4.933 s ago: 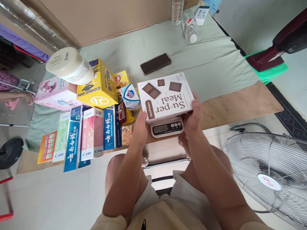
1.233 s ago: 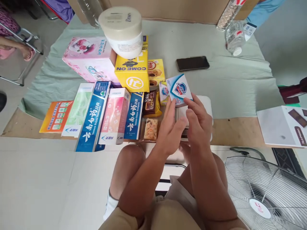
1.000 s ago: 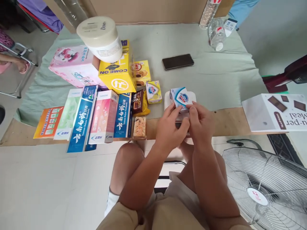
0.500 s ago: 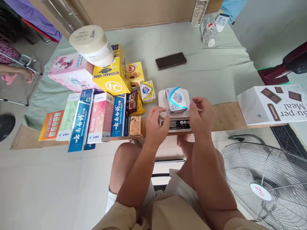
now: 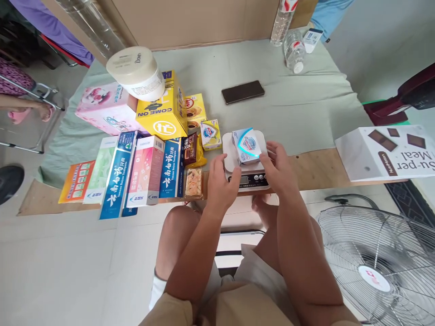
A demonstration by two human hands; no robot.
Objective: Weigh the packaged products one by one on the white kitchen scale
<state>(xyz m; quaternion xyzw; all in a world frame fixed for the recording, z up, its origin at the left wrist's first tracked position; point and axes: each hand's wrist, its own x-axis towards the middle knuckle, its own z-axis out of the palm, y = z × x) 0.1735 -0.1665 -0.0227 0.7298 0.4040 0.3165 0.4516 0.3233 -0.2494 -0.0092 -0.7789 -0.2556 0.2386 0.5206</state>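
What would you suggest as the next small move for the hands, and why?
I would probably ease the right hand back from the Safeguard soap box: the box rests on the digital scale, and that hand's fingertips are at or very near its edge, so a touch could disturb the reading.

Scale (image 5: 229,151) sitting on bench (image 5: 306,167) near edge, soap box (image 5: 248,146) resting on it. Around scale: phone (image 5: 243,92) lying at 12 o'clock; bottles (image 5: 294,52) at 1; meal box (image 5: 394,154) standing at 3; snack packet (image 5: 193,182) lying at 8; toothpaste boxes (image 5: 117,174) at 9; second soap box (image 5: 210,135) at 10; jar (image 5: 136,72) sitting atop carton (image 5: 161,115), farther out at 10.
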